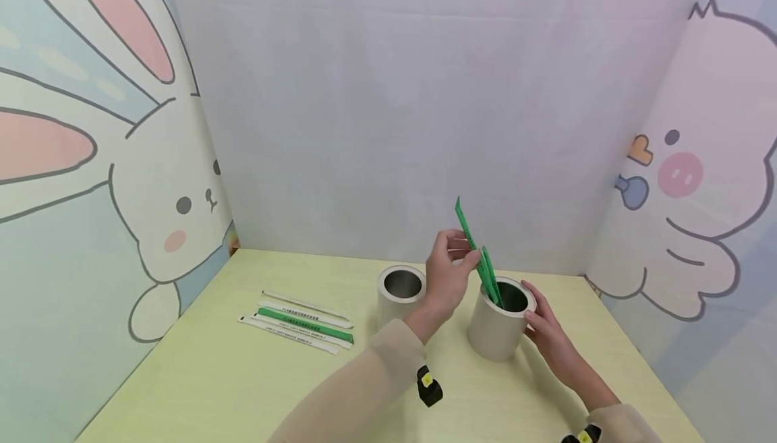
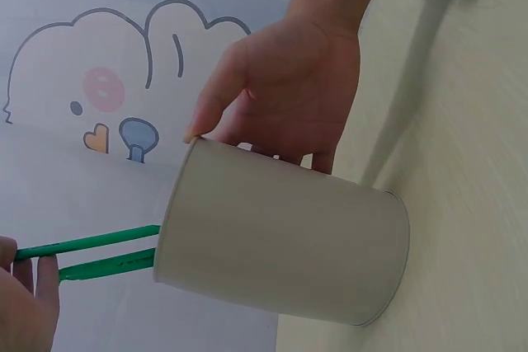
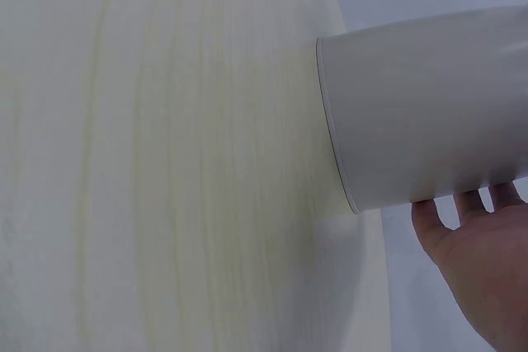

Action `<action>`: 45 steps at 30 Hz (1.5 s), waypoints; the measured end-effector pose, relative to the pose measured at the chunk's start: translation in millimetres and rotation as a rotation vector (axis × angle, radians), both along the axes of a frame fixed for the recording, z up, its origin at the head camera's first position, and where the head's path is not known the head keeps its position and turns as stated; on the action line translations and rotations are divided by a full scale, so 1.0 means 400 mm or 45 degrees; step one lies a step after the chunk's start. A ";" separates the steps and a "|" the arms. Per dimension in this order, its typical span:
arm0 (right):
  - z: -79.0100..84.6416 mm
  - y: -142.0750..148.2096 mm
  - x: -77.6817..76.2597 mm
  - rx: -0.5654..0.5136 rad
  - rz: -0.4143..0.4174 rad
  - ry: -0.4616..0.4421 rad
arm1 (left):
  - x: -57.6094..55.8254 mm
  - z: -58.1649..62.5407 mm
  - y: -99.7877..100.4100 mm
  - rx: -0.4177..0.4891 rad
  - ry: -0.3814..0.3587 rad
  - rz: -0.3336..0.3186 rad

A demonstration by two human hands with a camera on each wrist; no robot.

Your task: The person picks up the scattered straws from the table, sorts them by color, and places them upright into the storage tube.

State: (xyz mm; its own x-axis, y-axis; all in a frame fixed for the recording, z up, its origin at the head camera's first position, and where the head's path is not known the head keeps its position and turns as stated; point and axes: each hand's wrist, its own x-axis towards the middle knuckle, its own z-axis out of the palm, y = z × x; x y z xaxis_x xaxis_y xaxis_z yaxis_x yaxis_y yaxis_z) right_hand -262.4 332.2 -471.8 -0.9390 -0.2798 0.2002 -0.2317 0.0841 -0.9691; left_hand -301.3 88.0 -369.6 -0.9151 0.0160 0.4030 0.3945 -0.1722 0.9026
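Observation:
My left hand (image 1: 448,271) pinches a slim green wrapped straw (image 1: 465,222) between thumb and fingers. That straw slants up from the right cup, with other green straws (image 1: 490,281) leaning beside it inside the rim. The cup (image 1: 494,336) is a light grey cylinder with a dark inside, standing upright on the table. On its right side my right hand (image 1: 554,342) holds it, thumb at the rim and fingers against the wall. In the left wrist view, the green straws (image 2: 107,266) stick out of the cup (image 2: 280,228) toward the left hand (image 2: 25,311).
A second grey cup (image 1: 391,305) stands left of the first, partly behind my left wrist. Several white wrapped straws (image 1: 291,337) and one green straw (image 1: 303,325) lie side by side on the pale yellow table (image 1: 200,375). A light curtain (image 1: 364,126) rises behind the table.

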 end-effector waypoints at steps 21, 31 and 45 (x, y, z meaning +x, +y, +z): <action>-0.012 0.004 0.003 -0.015 -0.009 -0.009 | -0.011 -0.071 0.043 -0.137 0.007 0.125; -0.012 0.004 0.002 -0.017 -0.011 -0.007 | -0.011 -0.072 0.036 -0.129 0.065 0.095; -0.008 0.004 -0.004 -0.011 0.019 0.027 | -0.030 0.008 -0.166 -0.435 0.310 -0.037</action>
